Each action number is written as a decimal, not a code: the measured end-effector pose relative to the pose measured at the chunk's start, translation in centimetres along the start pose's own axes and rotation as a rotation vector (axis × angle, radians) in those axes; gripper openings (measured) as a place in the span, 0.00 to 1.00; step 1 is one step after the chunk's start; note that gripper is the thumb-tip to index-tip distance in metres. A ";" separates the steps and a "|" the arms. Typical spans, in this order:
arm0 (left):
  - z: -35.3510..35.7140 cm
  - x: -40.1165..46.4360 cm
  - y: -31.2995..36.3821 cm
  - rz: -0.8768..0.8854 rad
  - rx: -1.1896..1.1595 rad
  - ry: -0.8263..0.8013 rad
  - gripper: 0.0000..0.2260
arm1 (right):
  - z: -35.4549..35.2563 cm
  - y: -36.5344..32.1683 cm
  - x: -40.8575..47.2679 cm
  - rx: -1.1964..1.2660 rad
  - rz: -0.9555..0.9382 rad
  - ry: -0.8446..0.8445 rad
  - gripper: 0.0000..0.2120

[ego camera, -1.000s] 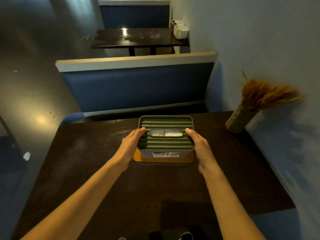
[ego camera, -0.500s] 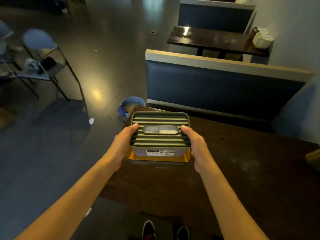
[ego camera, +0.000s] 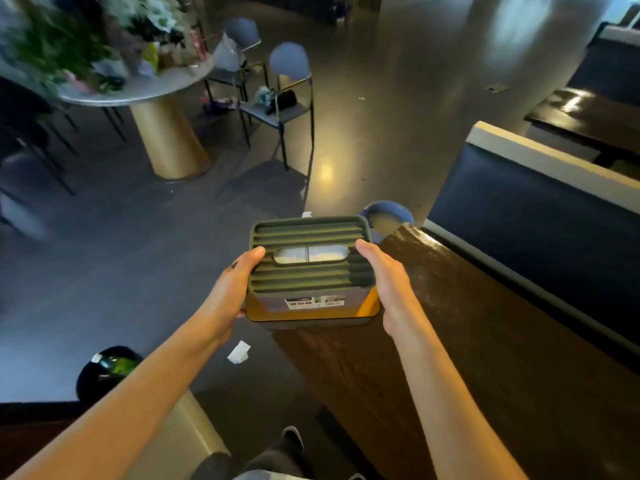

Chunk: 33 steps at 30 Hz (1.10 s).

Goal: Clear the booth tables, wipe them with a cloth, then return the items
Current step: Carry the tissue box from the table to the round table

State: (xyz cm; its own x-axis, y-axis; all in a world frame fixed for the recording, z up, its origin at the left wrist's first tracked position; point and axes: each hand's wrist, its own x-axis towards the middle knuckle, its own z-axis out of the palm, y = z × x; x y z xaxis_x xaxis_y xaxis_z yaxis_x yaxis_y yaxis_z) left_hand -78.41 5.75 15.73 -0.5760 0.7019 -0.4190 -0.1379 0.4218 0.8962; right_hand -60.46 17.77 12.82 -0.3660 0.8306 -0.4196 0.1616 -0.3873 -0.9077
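1. Green ribbed tissue box (ego camera: 310, 268) with yellow base, held in the air by both hands, over the near-left corner edge of the dark wood counter (ego camera: 485, 358), partly over the floor.
2. Left hand (ego camera: 230, 292) grip: thumb on top lid edge, fingers curled under the box's left side, clamped on the box.
3. Right hand (ego camera: 388, 282) grip: thumb on lid's right edge, palm against the right side, clamped on the box.
4. Oval slot in lid shows white tissue; label on the near side, text too blurred to read.
5. Blue booth seat (ego camera: 540, 216) behind the counter, second dark booth table (ego camera: 588, 116) far right.
6. Round table (ego camera: 138, 88) with flowers upper left, chairs (ego camera: 284, 98) beside it.
7. White paper scrap (ego camera: 238, 352) on the floor below the box.
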 end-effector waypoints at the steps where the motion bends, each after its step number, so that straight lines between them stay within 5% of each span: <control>1: -1.4 0.4 -0.1 0.002 -0.009 0.029 0.15 | 1.7 -0.3 0.5 -0.003 0.005 -0.018 0.35; 19: -29.9 22.5 1.8 -0.060 -0.171 0.283 0.17 | 36.5 -6.8 18.6 -0.094 0.037 -0.194 0.22; 24: -36.1 27.0 3.3 -0.067 -0.225 0.343 0.14 | 43.8 -9.4 22.2 -0.132 0.059 -0.245 0.10; 27: -38.9 28.8 3.7 -0.077 -0.244 0.372 0.12 | 47.4 -10.3 24.1 -0.148 0.069 -0.278 0.14; 31: -41.9 31.5 4.8 -0.093 -0.280 0.391 0.11 | 51.8 -11.2 26.6 -0.135 0.084 -0.288 0.43; 33: -43.2 33.0 5.7 -0.106 -0.300 0.407 0.10 | 53.6 -11.9 28.1 -0.133 0.080 -0.302 0.39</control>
State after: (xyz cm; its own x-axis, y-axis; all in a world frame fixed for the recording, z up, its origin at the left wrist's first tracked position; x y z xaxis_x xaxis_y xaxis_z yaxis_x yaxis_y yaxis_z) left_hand -133.01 6.44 13.31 -0.8051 0.3590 -0.4722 -0.4028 0.2535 0.8795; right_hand -121.75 24.27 12.24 -0.5995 0.6357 -0.4863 0.3113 -0.3746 -0.8734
